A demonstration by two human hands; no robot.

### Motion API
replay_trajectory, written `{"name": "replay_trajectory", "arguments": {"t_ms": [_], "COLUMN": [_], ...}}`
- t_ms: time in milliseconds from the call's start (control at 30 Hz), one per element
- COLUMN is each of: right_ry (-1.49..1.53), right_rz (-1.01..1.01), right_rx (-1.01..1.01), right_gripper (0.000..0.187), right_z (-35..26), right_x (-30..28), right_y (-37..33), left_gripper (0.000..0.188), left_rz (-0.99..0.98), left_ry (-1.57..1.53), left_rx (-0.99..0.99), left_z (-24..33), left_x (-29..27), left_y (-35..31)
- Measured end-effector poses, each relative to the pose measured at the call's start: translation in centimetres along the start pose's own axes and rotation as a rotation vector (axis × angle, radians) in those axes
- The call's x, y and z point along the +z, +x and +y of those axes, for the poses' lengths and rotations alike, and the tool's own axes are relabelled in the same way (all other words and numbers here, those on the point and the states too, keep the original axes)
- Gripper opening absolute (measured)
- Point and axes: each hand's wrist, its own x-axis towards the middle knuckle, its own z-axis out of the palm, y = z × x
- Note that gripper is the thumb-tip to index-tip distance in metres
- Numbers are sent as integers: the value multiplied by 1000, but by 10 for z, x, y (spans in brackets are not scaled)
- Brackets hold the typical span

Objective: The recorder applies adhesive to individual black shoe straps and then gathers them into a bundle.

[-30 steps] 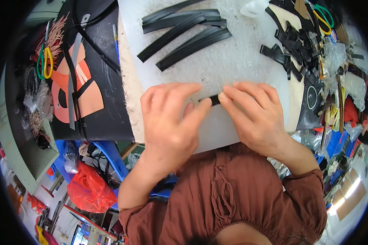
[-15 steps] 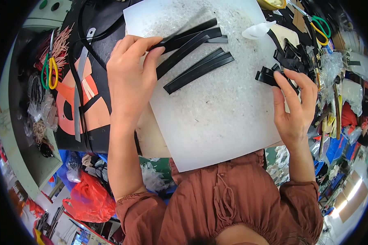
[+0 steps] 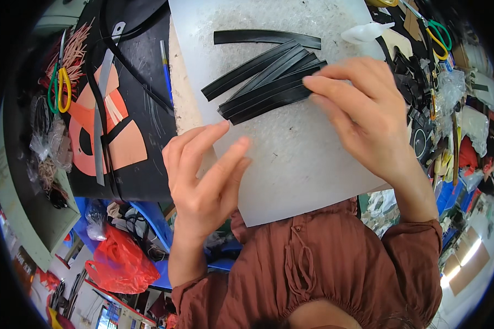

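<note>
Several flat black strips lie fanned over one another on a white board in front of me. The nearest black strip (image 3: 269,102) has a lengthwise seam line and slants up to the right. At its right end my right hand (image 3: 362,104) is closed, thumb and forefinger pinching the tip. My left hand (image 3: 203,178) is open below the strip's left end, fingers apart and holding nothing; its forefinger tip is close to that end. Apart from the fan, another black strip (image 3: 263,36) lies across the far part of the board.
The white board (image 3: 313,181) reaches my lap. A white bottle-like piece (image 3: 365,33) lies at its far right, beside a heap of black scraps (image 3: 411,82). On the left are a long metal ruler (image 3: 100,126), pink-orange pieces (image 3: 129,145), a blue pen (image 3: 166,71) and scissors (image 3: 63,88).
My left hand has released the strips and drawn back toward me. My right hand has come left from the black pieces at the right onto the strips. The far strip now lies separate.
</note>
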Motion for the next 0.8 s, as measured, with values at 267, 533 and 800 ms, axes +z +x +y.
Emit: {"name": "replay_trajectory", "arguments": {"t_ms": [267,533,800], "right_ry": [11,122,154], "right_rz": [-68,-125,-135], "right_rx": [-65,5,20], "right_gripper": [28,27,37], "right_z": [-1,-6,-13], "right_x": [21,16,16], "right_y": [-7,-11,-23], "left_gripper": [30,25,27], "left_rz": [263,202,178], "left_ry": [-150,-19,-269], "left_rx": [-111,-3,-62], "left_z": [-10,-12,2], "left_x": [17,23,15], "left_y": [19,30,27]}}
